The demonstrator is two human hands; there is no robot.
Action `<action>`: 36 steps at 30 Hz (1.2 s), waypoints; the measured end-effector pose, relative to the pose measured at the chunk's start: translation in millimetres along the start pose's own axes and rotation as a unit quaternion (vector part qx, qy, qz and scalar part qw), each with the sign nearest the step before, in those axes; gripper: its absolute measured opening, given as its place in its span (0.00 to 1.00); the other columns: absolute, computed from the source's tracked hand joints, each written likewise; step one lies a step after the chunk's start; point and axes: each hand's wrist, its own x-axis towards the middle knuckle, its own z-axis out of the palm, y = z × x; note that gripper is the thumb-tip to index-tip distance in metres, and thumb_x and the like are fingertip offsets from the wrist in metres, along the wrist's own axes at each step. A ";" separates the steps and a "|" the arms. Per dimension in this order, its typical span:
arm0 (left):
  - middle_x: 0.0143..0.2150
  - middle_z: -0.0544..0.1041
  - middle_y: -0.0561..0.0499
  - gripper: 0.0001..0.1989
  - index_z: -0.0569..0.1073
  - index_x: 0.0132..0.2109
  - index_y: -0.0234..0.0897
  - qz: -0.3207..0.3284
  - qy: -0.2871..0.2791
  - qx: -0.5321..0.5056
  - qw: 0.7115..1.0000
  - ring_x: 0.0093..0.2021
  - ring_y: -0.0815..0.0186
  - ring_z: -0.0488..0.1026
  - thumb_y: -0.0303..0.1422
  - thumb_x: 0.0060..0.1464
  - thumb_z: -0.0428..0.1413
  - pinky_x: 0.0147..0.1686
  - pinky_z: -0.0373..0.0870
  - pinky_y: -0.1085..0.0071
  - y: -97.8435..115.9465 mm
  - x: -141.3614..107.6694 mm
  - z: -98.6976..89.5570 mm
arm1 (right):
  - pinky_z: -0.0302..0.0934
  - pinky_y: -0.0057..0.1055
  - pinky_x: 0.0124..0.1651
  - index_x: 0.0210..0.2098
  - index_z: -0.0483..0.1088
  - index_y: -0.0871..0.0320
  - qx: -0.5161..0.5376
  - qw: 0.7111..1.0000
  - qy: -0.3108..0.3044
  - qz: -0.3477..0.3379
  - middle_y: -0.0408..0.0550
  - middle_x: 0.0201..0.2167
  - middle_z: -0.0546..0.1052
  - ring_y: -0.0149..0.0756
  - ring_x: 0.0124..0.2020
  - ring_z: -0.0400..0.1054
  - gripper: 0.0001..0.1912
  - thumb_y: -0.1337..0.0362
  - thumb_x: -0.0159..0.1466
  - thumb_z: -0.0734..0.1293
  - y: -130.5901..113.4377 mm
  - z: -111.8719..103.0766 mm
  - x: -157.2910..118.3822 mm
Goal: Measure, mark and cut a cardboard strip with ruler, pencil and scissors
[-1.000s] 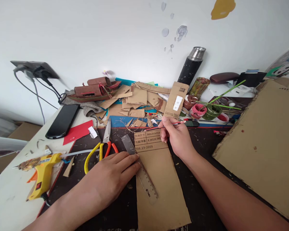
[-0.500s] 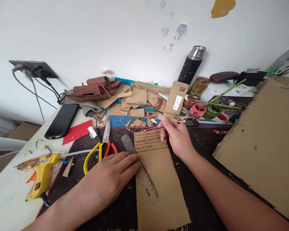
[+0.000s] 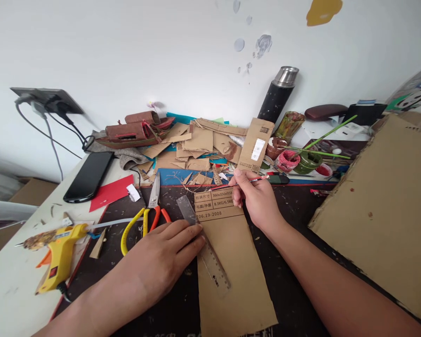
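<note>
My left hand (image 3: pixel 171 245) lies across a clear plastic ruler (image 3: pixel 215 269), its fingers closed on the middle of it. Under the ruler, set at a slant, is a long piece of brown cardboard (image 3: pixel 236 252) with printed text at its far end. My right hand (image 3: pixel 254 196) pinches a thin pencil (image 3: pixel 261 178) between thumb and fingers, above the printed end. The pencil lies nearly level, pointing left. Beside my left hand are scissors (image 3: pixel 154 199) with yellow and orange handles, partly hidden by the hand.
A yellow glue gun (image 3: pixel 61 255) and a black phone (image 3: pixel 88 177) lie on the left. Cardboard scraps (image 3: pixel 199 140) and a brown model boat (image 3: pixel 133 133) fill the back. Paint jars (image 3: pixel 287 160) and a black flask (image 3: pixel 277 96) stand back right. A large cardboard sheet (image 3: pixel 379 210) leans at right.
Both hands keep their hold on the ruler and the pencil with no clear movement. The whole view has shifted very slightly.
</note>
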 end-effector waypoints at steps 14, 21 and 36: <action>0.75 0.71 0.37 0.34 0.70 0.72 0.34 -0.038 -0.039 -0.068 0.996 0.73 0.43 0.69 0.44 0.65 0.66 0.70 0.68 0.42 39.1 8.1 29.2 | 0.55 0.24 0.18 0.29 0.74 0.56 0.011 1.000 0.009 0.001 0.38 0.14 0.69 0.29 0.14 0.63 0.31 0.32 0.62 0.75 4.2 -1.5 0.9; 0.77 0.69 0.40 0.41 0.66 0.75 0.38 -0.026 -0.034 -0.069 0.997 0.76 0.45 0.66 0.51 0.63 0.67 0.75 0.60 0.42 28.1 0.3 44.8 | 0.54 0.25 0.18 0.28 0.74 0.56 0.027 0.999 0.030 0.012 0.38 0.13 0.69 0.29 0.14 0.60 0.32 0.31 0.61 0.74 5.1 6.9 -7.6; 0.82 0.58 0.44 0.58 0.57 0.81 0.47 -0.052 -0.146 -0.123 0.980 0.81 0.43 0.55 0.48 0.50 0.74 0.79 0.41 0.37 48.0 -15.5 31.9 | 0.52 0.25 0.18 0.27 0.72 0.55 0.027 0.999 0.010 0.037 0.38 0.13 0.68 0.29 0.14 0.59 0.33 0.30 0.61 0.73 4.2 18.7 -18.5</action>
